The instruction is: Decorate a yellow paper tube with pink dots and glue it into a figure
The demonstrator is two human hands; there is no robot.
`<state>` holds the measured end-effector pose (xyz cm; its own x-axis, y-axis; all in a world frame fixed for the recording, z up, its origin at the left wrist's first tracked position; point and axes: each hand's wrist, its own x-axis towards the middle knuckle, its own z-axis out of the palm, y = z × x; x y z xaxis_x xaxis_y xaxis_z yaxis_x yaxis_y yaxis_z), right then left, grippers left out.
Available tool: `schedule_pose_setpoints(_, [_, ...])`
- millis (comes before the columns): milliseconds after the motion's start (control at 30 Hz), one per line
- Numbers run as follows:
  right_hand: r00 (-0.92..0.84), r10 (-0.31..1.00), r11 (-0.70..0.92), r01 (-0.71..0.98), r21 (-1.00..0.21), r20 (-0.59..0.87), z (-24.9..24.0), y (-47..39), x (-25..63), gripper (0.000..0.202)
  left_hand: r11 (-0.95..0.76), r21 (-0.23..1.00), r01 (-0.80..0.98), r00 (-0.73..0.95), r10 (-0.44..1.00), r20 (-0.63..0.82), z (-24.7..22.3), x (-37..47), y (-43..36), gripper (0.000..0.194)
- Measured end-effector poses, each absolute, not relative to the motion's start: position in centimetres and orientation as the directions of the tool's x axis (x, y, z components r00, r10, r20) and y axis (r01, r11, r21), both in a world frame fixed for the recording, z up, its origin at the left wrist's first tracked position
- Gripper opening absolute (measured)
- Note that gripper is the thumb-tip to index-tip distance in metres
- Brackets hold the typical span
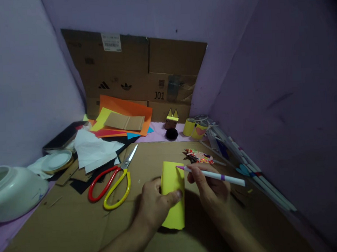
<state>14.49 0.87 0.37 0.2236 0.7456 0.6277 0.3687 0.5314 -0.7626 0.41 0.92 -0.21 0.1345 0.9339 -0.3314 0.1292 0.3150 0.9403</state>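
A yellow paper piece [173, 212], folded or rolled, is held upright over the cardboard mat by my left hand [158, 201], its thumb pressed across the front and the fingers behind. My right hand [209, 187] is closed around a white marker [230, 179] with a purple tip. That tip is at the upper right part of the yellow paper; no clear mark shows there. To the left lie scissors [120, 171] with one red and one yellow handle, blades apart.
Coloured papers [124, 102] and white tissue [94, 148] lie at the back left, beside a white pot [16, 194]. Yellow rolls [189, 127] and a small crowned figure [172, 121] stand behind. Several markers [266, 185] line the right wall.
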Motion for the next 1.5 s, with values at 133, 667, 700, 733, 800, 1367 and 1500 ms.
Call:
schedule_pose_setpoints(133, [0.214, 0.757, 0.532, 0.345, -0.773, 0.617, 0.36, 0.75, 14.40, 0.014, 0.316, 0.942, 0.109, 0.143, 0.933, -0.329, 0.09, 0.46, 0.93, 0.026])
schedule_pose_setpoints(667, [0.250, 0.777, 0.488, 0.341, -0.803, 0.578, 0.84, 0.70, 14.35, 0.016, 0.345, 0.935, 0.076, 0.132, 0.926, -0.353, 0.24, 0.57, 1.06, 0.028])
schedule_pose_setpoints(700, [0.243, 0.789, 0.479, 0.332, -0.813, 0.564, 0.86, 0.65, 14.35, 0.016, 0.345, 0.935, 0.078, 0.138, 0.926, -0.353, 0.15, 0.54, 1.08, 0.029])
schedule_pose_setpoints(733, [0.239, 0.800, 0.466, 0.329, -0.821, 0.550, 0.86, 0.60, 14.41, 0.017, 0.341, 0.937, 0.078, 0.143, 0.926, -0.349, 0.07, 0.51, 1.08, 0.030])
schedule_pose_setpoints(800, [0.239, 0.820, 0.430, 0.341, -0.836, 0.519, 0.78, 0.54, 14.62, 0.019, 0.334, 0.940, 0.073, 0.152, 0.928, -0.341, -0.06, 0.46, 1.05, 0.030])
schedule_pose_setpoints(1367, [0.286, 0.834, 0.367, 0.350, -0.862, 0.471, 0.92, 0.88, 15.25, 0.026, 0.348, 0.937, 0.027, 0.140, 0.927, -0.349, 0.29, 0.45, 0.88, 0.026])
schedule_pose_setpoints(1500, [0.312, 0.812, 0.392, 0.337, -0.856, 0.494, 1.22, 0.97, 15.14, 0.023, 0.350, 0.937, -0.003, 0.148, 0.927, -0.346, 0.41, 0.40, 0.79, 0.027])
